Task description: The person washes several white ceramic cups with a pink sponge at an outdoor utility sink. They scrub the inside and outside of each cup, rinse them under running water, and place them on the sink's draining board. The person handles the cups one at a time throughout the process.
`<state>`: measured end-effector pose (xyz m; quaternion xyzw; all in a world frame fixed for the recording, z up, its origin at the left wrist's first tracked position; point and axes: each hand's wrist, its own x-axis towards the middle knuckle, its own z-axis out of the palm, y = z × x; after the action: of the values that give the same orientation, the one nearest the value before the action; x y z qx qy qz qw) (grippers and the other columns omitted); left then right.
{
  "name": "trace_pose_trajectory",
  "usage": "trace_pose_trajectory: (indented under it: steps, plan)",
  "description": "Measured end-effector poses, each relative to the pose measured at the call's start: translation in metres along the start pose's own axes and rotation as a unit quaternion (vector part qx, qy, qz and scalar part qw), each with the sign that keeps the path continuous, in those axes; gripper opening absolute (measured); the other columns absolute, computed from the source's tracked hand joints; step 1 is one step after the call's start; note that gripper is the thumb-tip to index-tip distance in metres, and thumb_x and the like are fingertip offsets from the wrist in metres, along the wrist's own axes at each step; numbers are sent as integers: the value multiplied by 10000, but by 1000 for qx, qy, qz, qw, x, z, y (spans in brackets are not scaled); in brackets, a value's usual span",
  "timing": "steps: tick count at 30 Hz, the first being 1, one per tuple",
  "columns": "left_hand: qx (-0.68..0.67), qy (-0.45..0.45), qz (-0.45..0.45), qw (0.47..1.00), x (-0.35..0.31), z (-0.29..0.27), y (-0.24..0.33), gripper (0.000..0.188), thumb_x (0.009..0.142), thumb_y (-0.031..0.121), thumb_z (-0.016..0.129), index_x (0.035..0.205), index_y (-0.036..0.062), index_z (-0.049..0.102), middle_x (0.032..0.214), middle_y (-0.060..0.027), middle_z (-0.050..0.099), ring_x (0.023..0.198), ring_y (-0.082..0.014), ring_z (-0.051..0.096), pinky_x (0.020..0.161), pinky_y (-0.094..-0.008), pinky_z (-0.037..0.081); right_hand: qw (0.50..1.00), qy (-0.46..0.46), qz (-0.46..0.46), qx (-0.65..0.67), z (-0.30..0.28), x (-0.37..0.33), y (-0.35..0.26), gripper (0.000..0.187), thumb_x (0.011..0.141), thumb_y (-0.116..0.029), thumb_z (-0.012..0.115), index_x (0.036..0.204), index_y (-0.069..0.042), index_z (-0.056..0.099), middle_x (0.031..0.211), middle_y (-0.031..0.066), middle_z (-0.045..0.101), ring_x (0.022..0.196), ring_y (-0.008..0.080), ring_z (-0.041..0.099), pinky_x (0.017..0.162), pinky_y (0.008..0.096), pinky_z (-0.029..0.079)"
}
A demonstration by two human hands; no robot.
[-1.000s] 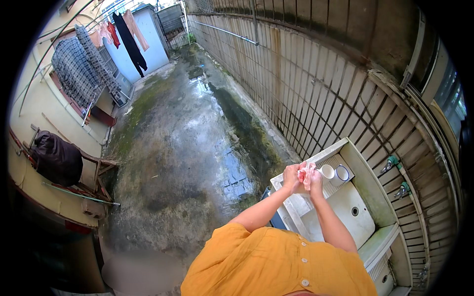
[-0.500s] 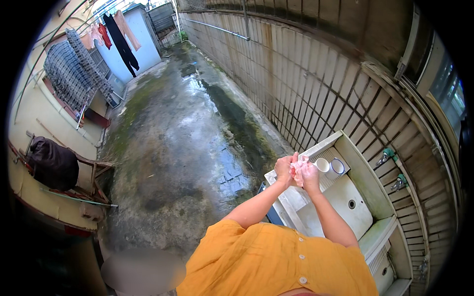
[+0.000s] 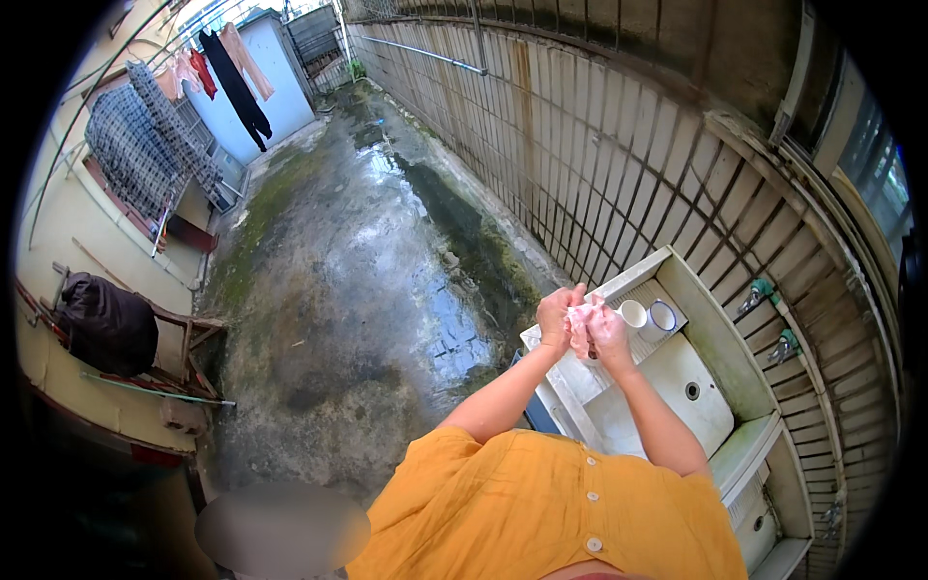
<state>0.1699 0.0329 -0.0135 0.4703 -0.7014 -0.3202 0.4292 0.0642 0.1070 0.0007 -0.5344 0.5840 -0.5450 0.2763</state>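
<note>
A crumpled pink cloth is bunched between my two hands above the near-left rim of the sink. My left hand is closed on its left side. On the other side my right hand grips the cloth with bent fingers. Just right of my hands, a white cup and a white cup with a blue rim stand on the ribbed washboard part of the sink. Part of the cloth is hidden by my fingers.
Two green-handled taps are on the tiled wall to the right. Wet concrete ground stretches ahead. Clothes hang at the far left, and a dark cover lies over a wooden frame on the left.
The cloth has shifted in my grip, and a pink fold now hangs lower between my hands. Both hands stay close together in nearly the same place.
</note>
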Motion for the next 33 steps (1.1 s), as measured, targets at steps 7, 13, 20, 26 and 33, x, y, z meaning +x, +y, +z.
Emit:
trace_pose_trajectory:
  steps: [7, 13, 20, 26, 33]
  plan:
    - [-51, -31, 265, 962, 3, -27, 24, 140, 667, 115, 674, 683, 13, 578, 743, -93, 574, 636, -289, 542, 585, -378, 446, 958, -47, 131, 251, -21, 9, -24, 285, 936, -295, 536, 911, -11, 551, 833, 24, 588, 721, 108, 574, 638, 225, 461]
    - [-94, -65, 7, 993, -18, -18, 12, 176, 670, 125, 656, 627, 5, 535, 612, -146, 545, 563, -284, 514, 549, -384, 415, 958, -9, 69, 278, -12, 3, -15, 278, 889, -304, 591, 958, -36, 566, 883, 41, 600, 753, 112, 584, 678, 247, 479]
    - [-55, -34, -74, 995, -19, -2, -16, 184, 688, 127, 651, 612, 11, 531, 553, -100, 532, 541, -131, 486, 506, -337, 380, 991, -11, -1, -131, -7, 6, -1, 349, 835, -366, 604, 1014, -68, 578, 882, 122, 650, 804, 272, 634, 702, 355, 491]
    - [-55, 6, -92, 994, -19, 12, -21, 222, 781, 192, 638, 636, 33, 584, 591, -103, 573, 563, -176, 540, 549, -339, 417, 993, 23, -8, -116, 3, 7, 8, 253, 811, -221, 629, 976, -44, 556, 860, 177, 631, 814, 355, 622, 688, 414, 484]
    - [52, 56, -31, 997, -12, 18, -60, 422, 862, 400, 609, 668, 26, 624, 593, -116, 579, 540, -244, 524, 572, -364, 440, 984, 13, -52, -172, 26, -4, -5, 145, 811, -108, 577, 932, -40, 534, 831, 178, 596, 797, 359, 598, 698, 431, 474]
